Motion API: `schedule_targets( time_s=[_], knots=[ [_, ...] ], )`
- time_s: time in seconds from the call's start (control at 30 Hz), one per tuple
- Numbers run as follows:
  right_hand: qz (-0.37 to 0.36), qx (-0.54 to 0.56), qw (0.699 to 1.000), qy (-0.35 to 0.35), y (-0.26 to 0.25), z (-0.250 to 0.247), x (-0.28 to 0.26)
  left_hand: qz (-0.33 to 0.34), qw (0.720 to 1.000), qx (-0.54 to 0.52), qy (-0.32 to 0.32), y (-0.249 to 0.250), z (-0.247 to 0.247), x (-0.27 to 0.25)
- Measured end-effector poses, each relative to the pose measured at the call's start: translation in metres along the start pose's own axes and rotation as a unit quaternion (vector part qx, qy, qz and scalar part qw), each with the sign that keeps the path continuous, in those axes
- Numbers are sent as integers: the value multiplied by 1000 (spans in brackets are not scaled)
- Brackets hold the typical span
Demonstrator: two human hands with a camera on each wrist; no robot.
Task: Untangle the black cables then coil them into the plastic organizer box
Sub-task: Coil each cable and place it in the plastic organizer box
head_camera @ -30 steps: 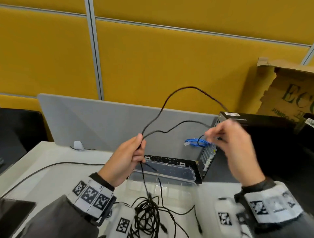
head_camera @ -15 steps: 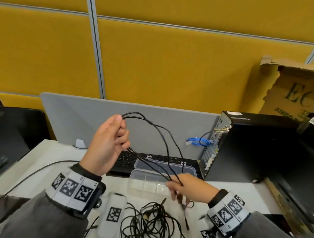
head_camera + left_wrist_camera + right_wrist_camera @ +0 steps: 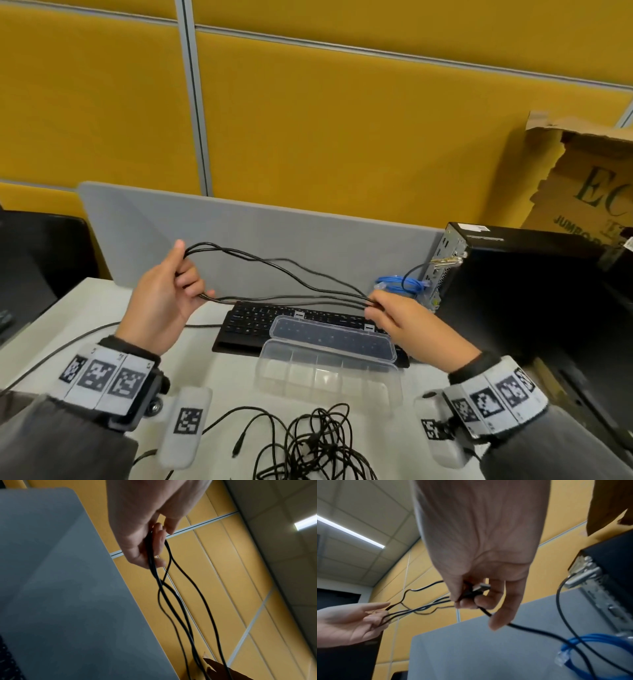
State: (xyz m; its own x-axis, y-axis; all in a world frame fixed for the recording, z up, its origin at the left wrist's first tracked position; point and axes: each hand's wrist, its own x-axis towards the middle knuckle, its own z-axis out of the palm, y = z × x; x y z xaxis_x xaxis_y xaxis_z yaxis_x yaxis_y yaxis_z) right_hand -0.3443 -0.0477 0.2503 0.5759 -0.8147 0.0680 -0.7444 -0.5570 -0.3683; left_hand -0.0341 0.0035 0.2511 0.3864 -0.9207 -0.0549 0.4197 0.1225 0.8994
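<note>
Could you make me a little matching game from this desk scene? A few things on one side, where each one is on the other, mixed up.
Things:
1. folded black cable
2. plastic box
3. blue cable
4. tangled cables

Places:
A. beside the computer tower
B. stretched between the left hand and right hand
C. nearest the person, on the desk
D. open, in front of the keyboard

Pairs: 1-B, 2-D, 3-A, 4-C

- Black cable (image 3: 291,274): thin, folded into several long strands, stretched in the air above the plastic organizer box (image 3: 329,373).
- Plastic organizer box: clear, divided, lid open.
- Tangled black cables (image 3: 315,442): a loose heap just in front of the box.
</note>
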Motion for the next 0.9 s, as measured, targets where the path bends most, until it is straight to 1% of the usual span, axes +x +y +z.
schedule_targets(
  time_s=[0.07,0.17,0.23,0.27,0.3,0.4,0.43,0.5,0.53,0.57,0.6,0.63,0.67,0.7,0.73,0.77,0.8,0.87,0.9],
  knots=[
    [-24,0,998,52,-11,9,14,1,999,9,50,-1,-13,7],
    [-57,30,989,134,-40,23,40,-7,989,63,134,-5,-35,16],
    [-79,47,983,159,-59,38,58,-31,976,112,182,-13,-56,23],
    [-96,45,983,153,-66,50,67,-42,968,133,207,-19,-68,26],
    [-115,37,984,130,-73,64,75,-49,961,144,231,-25,-82,30],
    [-166,30,986,-17,-85,109,92,-73,946,131,286,-34,-121,35],
    [-164,25,984,-67,-86,120,94,-75,945,117,297,-37,-132,38],
    [-130,20,979,-156,-82,137,92,-70,944,114,303,-39,-147,39],
    [-110,24,975,-190,-78,140,89,-65,939,133,310,-41,-150,39],
    [-89,25,971,-220,-72,143,87,-70,927,182,320,-44,-154,40],
    [-76,21,967,-243,-65,144,83,-87,925,180,324,-46,-153,40],
    [-66,15,963,-261,-58,143,78,-103,911,211,338,-49,-154,43],
    [-58,11,960,-275,-51,141,73,-86,864,328,371,-55,-152,41],
    [-47,12,957,-285,-45,137,66,-59,864,327,379,-58,-151,44],
    [-35,11,955,-293,-38,134,59,-27,876,300,378,-60,-148,44],
    [-24,7,954,-299,-31,131,51,-6,877,316,361,-63,-139,42],
    [-12,3,952,-307,-22,129,43,-3,862,373,342,-69,-132,38],
    [19,1,940,-341,-4,128,28,-1,812,525,253,-89,-137,44],
    [38,5,929,-367,5,130,21,-11,771,606,194,-100,-140,46]
  ],
)
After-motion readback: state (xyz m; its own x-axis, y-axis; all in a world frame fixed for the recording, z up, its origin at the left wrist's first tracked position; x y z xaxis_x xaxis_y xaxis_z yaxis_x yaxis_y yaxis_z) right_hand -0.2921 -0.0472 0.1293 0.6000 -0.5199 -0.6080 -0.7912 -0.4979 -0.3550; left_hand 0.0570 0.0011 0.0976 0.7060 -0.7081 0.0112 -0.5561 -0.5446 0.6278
